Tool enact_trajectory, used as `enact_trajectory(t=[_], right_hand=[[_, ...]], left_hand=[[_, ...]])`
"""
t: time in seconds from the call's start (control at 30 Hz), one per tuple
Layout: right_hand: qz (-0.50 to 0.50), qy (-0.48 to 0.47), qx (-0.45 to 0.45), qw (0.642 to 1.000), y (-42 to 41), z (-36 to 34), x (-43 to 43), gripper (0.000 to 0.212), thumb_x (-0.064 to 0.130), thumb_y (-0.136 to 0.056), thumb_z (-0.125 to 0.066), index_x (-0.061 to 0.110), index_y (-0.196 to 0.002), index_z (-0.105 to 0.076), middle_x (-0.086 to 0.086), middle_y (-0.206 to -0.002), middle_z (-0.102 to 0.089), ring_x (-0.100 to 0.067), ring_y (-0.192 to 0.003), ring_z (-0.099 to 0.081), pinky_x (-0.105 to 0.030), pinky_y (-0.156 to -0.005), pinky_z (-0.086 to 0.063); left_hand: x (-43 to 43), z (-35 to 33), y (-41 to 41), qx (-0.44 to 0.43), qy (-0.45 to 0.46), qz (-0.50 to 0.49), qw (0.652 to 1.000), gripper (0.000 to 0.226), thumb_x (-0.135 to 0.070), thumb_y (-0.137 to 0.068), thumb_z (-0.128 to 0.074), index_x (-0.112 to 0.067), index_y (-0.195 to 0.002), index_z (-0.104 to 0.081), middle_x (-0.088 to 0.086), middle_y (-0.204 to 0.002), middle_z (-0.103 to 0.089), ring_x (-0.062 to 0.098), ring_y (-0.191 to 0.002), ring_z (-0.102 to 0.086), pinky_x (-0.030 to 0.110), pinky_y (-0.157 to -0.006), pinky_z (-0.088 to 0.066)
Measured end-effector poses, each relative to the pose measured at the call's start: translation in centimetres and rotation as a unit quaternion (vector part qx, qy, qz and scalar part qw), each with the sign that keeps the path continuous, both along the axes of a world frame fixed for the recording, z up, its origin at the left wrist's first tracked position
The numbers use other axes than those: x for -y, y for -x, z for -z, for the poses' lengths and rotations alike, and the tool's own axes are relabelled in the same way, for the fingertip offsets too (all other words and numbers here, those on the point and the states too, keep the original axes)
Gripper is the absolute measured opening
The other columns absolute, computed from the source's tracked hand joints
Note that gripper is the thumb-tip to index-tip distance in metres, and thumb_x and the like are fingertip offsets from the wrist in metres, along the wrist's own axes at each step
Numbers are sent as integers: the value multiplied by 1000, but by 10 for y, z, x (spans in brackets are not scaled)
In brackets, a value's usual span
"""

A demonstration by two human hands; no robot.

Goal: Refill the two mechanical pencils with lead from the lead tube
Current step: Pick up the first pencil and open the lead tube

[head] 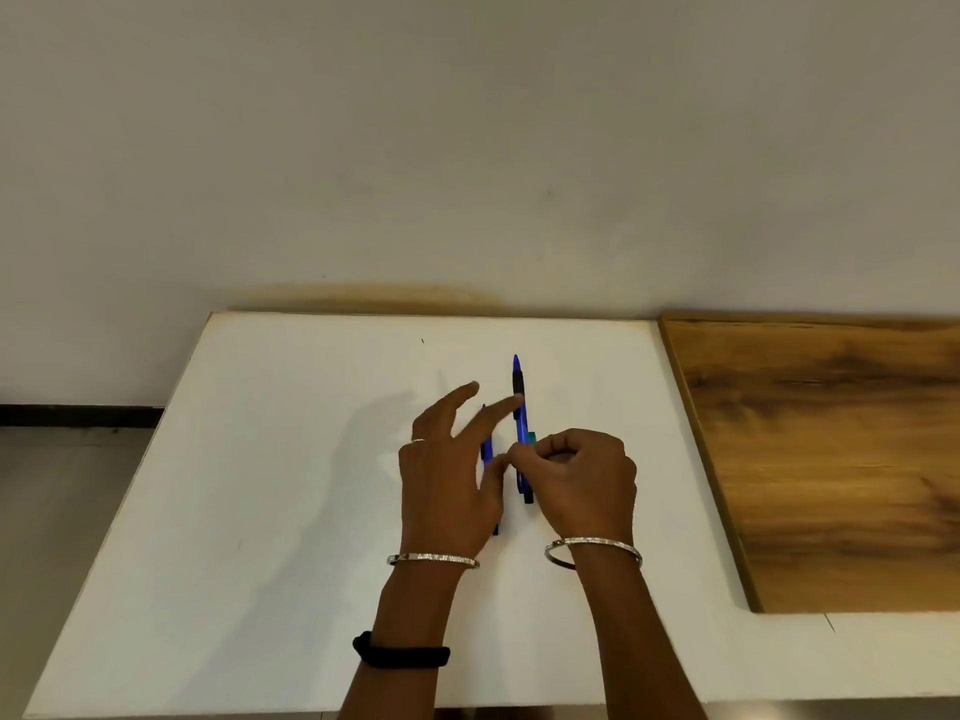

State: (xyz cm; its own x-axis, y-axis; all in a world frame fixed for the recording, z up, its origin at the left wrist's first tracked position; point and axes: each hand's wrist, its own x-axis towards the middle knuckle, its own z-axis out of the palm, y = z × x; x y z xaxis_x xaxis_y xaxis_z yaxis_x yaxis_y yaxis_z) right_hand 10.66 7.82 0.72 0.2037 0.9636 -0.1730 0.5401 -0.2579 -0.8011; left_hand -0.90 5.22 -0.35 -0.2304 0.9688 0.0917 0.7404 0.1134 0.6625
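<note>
Lead tube (pixel 531 437): only a small green end shows, above the curled fingers of the right hand (pixel 584 478); its contents cannot be seen. It sits near the middle of the white table (pixel 270 459), just beside the right pencil (pixel 521 423), a blue barrel with a black grip lying flat, tip pointing away. The left pencil (pixel 486 452), also blue, lies parallel and is mostly hidden under the left hand (pixel 447 480). Right hand: fingers bent tightly inward, gripping the tube. Left hand: fingers straight and spread, holding nothing visible, thumb meeting the right fingertips. Both wrists carry a silver bangle (pixel 434 558). A wooden board (pixel 831 459) lies on the table's right part.
</note>
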Motion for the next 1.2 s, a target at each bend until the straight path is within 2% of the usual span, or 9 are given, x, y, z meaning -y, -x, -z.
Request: enact_trajectory(t=[0.1,0.3,0.37,0.43,0.53,0.67,0.87,1.0,1.2], right_hand=[[-37,29,-86,995,-8,-1,-2,11,25,-69,-81,22,-64,-72,6,-57,-70,-9,-53,-68,-16,-52,-50],[-41,28,-260,964,-22,-8,-1,5,14,-81,-75,18,-78,-75,-6,-65,-75,-14,-51,-67,-19,-46,-51],[-42,9,-280,959,-22,-9,0,4,18,-81,-75,18,-85,-76,-5,-69,-75,-15,-56,-69,-20,-52,-55],[-40,-14,-296,954,-22,-9,1,11,18,-83,-72,15,-93,-75,-7,-75,-75,-18,-64,-71,-23,-57,-58],[-40,-47,-300,952,-24,-10,2,11,15,-87,-68,16,-95,-75,-7,-81,-74,-19,-72,-71,-21,-62,-58],[-5,-40,-373,927,-31,-12,5,9,11,-83,-70,13,-89,-76,-10,-80,-76,-21,-71,-73,-21,-64,-58],[27,-19,-418,908,-48,-11,7,10,7,-79,-72,8,-88,-76,-12,-85,-77,-29,-78,-75,-27,-67,-61],[31,-13,-433,901,-52,-10,3,10,3,-79,-72,3,-88,-75,-15,-82,-77,-32,-76,-75,-32,-66,-62],[91,-41,-425,900,-50,-2,-7,5,4,-83,-70,4,-87,-74,-15,-81,-75,-28,-74,-75,-32,-63,-61]], left_hand=[[1,-1,-3,-39,-5,26,999,53,-24,-85,-67,-50,-127,-49,-10,-154,-28,16,-143,-21,40,-107,-28],[4,-2,-2,-39,-4,-5,999,23,-35,-86,-64,-34,-108,-67,-9,-146,-43,17,-141,-29,45,-108,-25],[6,-2,-5,-42,-2,-7,999,22,-34,-90,-58,-33,-110,-65,-7,-133,-58,16,-132,-44,43,-109,-24],[9,-4,-7,-43,2,-14,999,20,-33,-94,-51,-33,-111,-61,-8,-109,-69,14,-108,-61,40,-110,-25],[11,-8,-8,-40,-6,-11,999,19,-30,-95,-49,-30,-111,-59,-9,-92,-68,14,-86,-63,39,-103,-36],[12,-13,-16,21,-39,15,999,21,-25,-93,-52,-25,-113,-61,-4,-96,-68,15,-86,-62,33,-86,-49],[15,-11,-35,69,-33,63,995,29,-40,-90,-54,-30,-117,-59,-10,-105,-65,8,-87,-60,21,-83,-48],[9,-10,-36,81,-39,53,995,25,-37,-90,-55,-25,-110,-64,-7,-96,-69,10,-84,-61,24,-79,-52],[1,-3,-31,75,-26,30,996,21,-33,-92,-54,-23,-103,-67,-7,-89,-70,7,-75,-59,6,-68,-38]])
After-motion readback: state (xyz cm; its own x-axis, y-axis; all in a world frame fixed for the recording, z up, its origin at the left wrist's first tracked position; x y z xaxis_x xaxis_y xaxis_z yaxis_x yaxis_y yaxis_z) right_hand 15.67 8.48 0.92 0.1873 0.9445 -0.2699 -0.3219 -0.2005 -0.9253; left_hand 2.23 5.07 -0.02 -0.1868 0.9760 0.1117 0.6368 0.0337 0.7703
